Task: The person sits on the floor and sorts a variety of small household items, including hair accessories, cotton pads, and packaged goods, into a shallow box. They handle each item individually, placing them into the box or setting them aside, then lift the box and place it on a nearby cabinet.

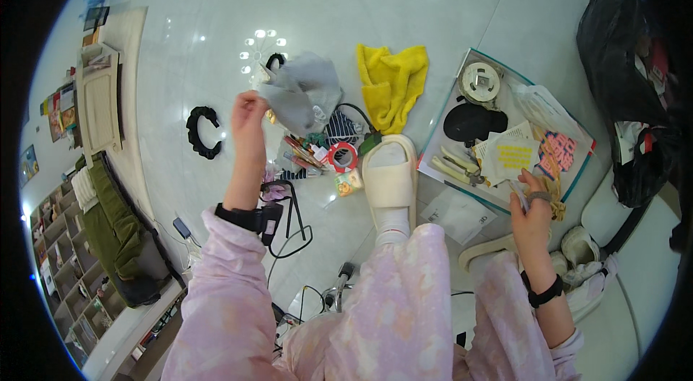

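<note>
My left hand [250, 113] has its fingers closed at the left edge of a crumpled grey cloth [306, 91], which lies over part of a pile on the floor. My right hand [533, 213] holds a thin pale item [518, 196] at the near rim of a shallow box [437, 178]. Inside the box are yellow-handled pliers [453, 165], a black pouch-like thing [475, 122], a round white reel [481, 81] and a sheet with yellow marks [510, 156]. A yellow cloth [392, 86] is spread between the pile and the box.
The pile includes a red tape roll [342, 157], slim tubes [303, 152] and a small tissue pack [348, 183]. A black braided headband [203, 132] lies at left. My slippered foot [389, 181] stands between pile and box. A black plastic bag [617, 56] sits at right, above white shoes [582, 248].
</note>
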`<state>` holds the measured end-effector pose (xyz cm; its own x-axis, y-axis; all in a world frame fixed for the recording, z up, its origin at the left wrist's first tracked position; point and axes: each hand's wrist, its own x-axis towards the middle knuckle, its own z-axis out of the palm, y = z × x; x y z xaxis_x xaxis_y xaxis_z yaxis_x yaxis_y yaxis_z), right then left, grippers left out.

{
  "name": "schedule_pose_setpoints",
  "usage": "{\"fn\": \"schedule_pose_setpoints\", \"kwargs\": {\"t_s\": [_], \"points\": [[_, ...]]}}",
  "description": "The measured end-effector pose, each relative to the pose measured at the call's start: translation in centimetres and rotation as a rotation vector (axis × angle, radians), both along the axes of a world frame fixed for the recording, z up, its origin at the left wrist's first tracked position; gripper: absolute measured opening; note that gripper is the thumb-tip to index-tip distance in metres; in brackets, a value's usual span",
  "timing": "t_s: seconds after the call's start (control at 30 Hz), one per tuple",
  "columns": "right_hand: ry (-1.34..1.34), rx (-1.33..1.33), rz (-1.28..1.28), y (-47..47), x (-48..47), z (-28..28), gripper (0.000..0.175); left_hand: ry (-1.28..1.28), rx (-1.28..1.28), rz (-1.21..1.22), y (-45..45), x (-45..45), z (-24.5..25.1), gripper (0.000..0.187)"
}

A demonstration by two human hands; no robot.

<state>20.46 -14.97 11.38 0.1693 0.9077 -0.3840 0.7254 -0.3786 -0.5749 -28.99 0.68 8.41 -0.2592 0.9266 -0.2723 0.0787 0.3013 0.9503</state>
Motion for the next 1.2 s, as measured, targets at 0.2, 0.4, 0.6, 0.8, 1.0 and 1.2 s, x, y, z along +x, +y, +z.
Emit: {"fn": "schedule_pose_setpoints", "kwargs": {"t_s": [0.2,0.4,0.6,0.8,1.0,1.2], "points": [[0.025,-0.009,0.008,0.0,-0.3,0.0,0.044,-0.094,-0.086,0.123,2.5,-1.1,3.4,0.024],[0.053,-0.038,0.004,-0.5,-0.4,-0.3,0.044,1.085,-0.179,-0.788,4.0,5.4,-1.4,0.035],[0.059,-0.014,0.014,-1.1,0.1,-0.3,0.043,1.257,-0.065,-1.046,4.7,8.5,-5.1,0.024],[0.056,0.004,-0.031,-2.2,1.6,-0.3,0.042,1.019,-0.012,-0.853,5.8,4.8,1.4,0.015],[0.020,0.082,-0.107,-4.6,4.2,2.2,0.041,0.561,0.228,-0.237,2.3,-0.4,15.1,0.009],[0.032,0.178,-0.411,-8.5,8.5,8.1,0.038,0.459,0.346,-0.309,3.0,-3.7,22.8,0.005]]}}
